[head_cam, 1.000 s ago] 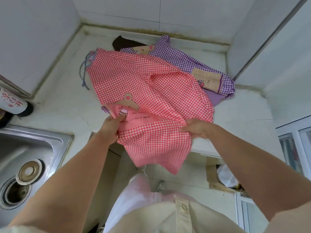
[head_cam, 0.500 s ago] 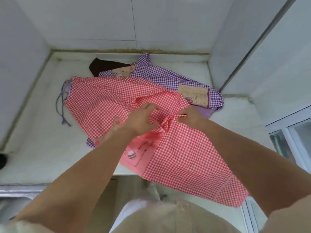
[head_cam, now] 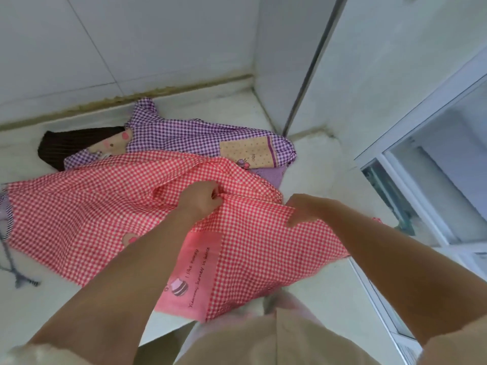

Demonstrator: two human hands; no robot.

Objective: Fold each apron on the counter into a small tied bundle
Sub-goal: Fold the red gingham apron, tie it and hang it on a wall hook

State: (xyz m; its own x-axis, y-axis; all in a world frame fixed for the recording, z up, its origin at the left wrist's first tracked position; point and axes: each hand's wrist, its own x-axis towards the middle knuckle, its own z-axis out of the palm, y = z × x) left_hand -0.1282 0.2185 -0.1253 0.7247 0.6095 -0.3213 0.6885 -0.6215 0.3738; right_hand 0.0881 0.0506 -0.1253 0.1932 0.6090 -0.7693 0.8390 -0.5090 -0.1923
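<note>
Red gingham apron [head_cam: 92,214]: spread over counter [head_cam: 311,164], near part hanging off the edge. Left hand [head_cam: 200,200]: fingers curled, pinching a raised fold mid-cloth. Right hand [head_cam: 303,209]: gripping the fold edge just right. Best drawn taut and level before laying over. Red apron's ties not visible; fingertips buried in cloth; far purple gingham apron [head_cam: 184,138] half-covered.

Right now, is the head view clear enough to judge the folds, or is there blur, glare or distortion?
Head view: even, soft light, no glare; red apron, left hand and right hand sharp enough; wide-angle lens skews the wall lines; sleeves at the bottom edge are blurred.
</note>
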